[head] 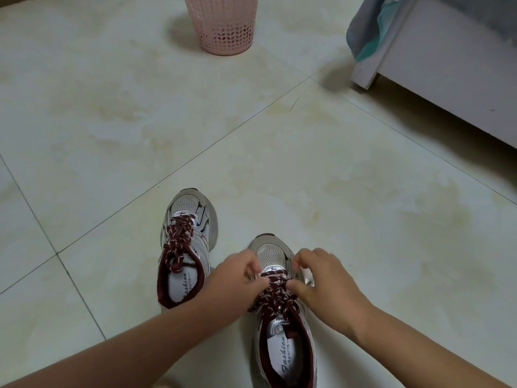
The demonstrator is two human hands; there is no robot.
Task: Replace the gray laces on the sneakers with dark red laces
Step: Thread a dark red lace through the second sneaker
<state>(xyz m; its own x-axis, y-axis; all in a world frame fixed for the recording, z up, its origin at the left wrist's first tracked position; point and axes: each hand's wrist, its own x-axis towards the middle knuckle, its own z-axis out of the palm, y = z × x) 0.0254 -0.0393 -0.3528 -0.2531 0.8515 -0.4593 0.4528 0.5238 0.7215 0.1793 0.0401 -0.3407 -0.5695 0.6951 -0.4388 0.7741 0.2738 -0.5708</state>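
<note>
Both sets of fingertips are pinched on the dark red lace (275, 292) at the lower eyelets of the near sneaker (282, 317), left hand (237, 281) and right hand (324, 281) pressed to either side. Beside it, slightly ahead, the second sneaker (186, 245) is seen fully laced in dark red on the tiled floor (279, 135), a pink basket (223, 23) well beyond.

Pink basket (223, 21) and white furniture (447, 65) cut off at top edge, nearer sneaker's (282, 345) heel below frame
</note>
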